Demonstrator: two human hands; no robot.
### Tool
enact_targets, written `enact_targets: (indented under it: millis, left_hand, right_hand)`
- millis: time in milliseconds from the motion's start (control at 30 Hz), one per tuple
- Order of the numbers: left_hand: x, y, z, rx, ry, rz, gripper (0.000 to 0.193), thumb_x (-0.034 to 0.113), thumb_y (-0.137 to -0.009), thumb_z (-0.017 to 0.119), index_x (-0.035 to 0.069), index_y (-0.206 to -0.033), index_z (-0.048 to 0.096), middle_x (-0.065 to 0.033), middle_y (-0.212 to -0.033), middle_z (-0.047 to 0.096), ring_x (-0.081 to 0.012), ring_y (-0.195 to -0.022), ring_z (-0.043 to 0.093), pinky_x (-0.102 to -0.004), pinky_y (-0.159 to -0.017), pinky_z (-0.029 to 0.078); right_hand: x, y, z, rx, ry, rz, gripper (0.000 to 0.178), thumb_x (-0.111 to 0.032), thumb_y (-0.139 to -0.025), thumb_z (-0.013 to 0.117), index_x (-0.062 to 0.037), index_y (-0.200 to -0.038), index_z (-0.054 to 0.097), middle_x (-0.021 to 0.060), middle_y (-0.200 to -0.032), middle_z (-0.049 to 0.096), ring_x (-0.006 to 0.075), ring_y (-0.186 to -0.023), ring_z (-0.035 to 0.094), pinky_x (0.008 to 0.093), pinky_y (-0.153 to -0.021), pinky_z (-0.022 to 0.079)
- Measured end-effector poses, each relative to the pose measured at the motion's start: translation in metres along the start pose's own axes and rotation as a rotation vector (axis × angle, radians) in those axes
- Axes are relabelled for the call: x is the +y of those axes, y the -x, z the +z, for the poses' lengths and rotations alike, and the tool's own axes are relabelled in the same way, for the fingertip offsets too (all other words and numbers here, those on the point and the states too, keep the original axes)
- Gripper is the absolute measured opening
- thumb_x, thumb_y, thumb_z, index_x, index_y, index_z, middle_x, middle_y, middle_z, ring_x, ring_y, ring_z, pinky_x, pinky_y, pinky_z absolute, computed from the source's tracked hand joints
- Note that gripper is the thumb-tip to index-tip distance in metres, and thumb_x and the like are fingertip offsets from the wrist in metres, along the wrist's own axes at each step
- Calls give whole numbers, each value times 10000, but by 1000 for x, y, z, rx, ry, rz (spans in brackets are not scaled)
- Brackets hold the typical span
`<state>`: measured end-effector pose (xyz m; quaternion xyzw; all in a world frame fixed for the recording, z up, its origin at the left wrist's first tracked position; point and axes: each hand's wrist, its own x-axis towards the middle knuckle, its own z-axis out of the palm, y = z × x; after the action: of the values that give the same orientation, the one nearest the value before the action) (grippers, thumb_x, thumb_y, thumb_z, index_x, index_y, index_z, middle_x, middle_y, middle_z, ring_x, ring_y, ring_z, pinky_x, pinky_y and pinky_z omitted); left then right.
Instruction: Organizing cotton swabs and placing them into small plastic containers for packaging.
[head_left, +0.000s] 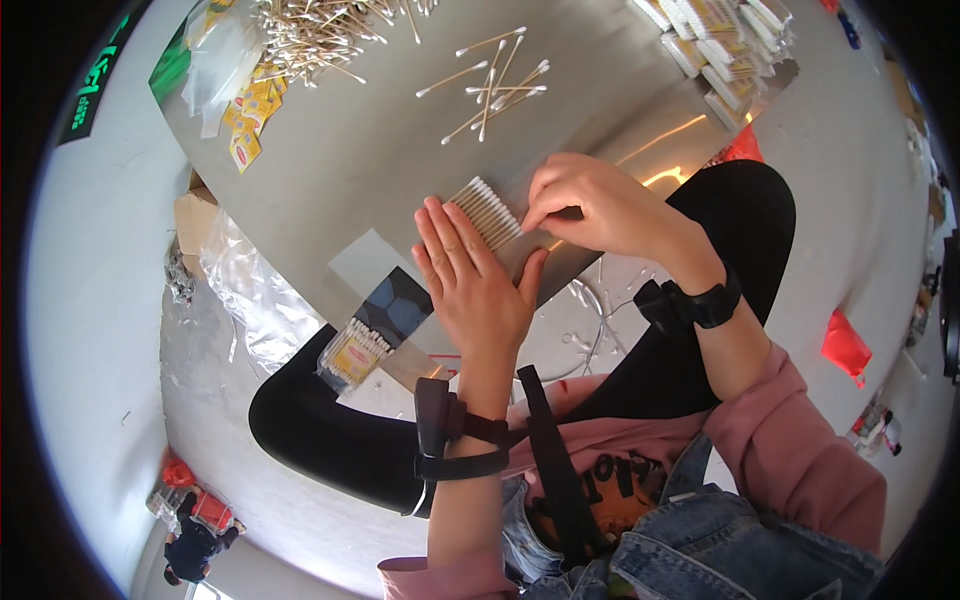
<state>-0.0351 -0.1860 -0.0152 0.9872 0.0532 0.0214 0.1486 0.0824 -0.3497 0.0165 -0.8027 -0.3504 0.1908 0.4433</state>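
Observation:
A row of cotton swabs (pixel 487 213) lies side by side on the metal table in front of me. My left hand (pixel 472 285) rests flat against the row's left side, fingers stretched out and thumb apart. At the row's right end, my right hand (pixel 592 205) is closed in a pinch; whatever its fingertips hold is too small or hidden to name. Left of my left hand, a clear plastic bag (pixel 372 262) lies over the table edge. Below it, a filled bag of cotton swabs (pixel 354 352) with a yellow label sits by my knee.
Loose cotton swabs (pixel 492 90) lie scattered ahead, and a large heap (pixel 315 40) stands farther left. Yellow labels (pixel 252 115) and clear empty bags (pixel 218 65) are beside it. Packed swab bags (pixel 725 50) are piled at far right. Another person (pixel 193 545) is at lower left.

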Motion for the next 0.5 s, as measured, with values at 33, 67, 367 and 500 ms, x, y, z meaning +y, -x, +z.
enact_targets:
  millis: [33,67,367,500]
  left_hand:
    - [0,0,0,1,17,2,1058,619,-899,599,-88,-1560,171,-271,-1636,182,-399,-1540,139,-520,-1231,147]
    - [0,0,0,4,18,3,1058,619,-899,599,-88,-1560,171,-271,-1636,182,-399,-1540,139,-520,-1231,147]
    - [-2,1,2,34,30,11,1039,608,-911,595,-88,-1558,177,-271,-1630,199,-399,-1537,151,-518,-1232,151]
    - [-2,1,1,42,28,13,1033,611,-911,591,-90,-1554,190,-275,-1625,213,-401,-1533,168,-521,-1229,164]
  right_hand:
    - [-1,0,0,1,2,-2,57,-29,-787,666,-38,-792,722,62,-851,671,275,-909,607,392,-826,489]
    - [-1,0,0,-6,22,-2,60,-30,-783,667,-42,-788,725,60,-854,672,274,-907,608,389,-825,489]
    - [-3,0,3,-7,86,-30,66,-39,-773,675,-58,-794,736,60,-854,672,273,-888,617,382,-806,491]
    - [-3,-2,6,71,-13,17,66,-46,-794,673,-54,-815,735,67,-849,665,281,-865,631,384,-782,502]
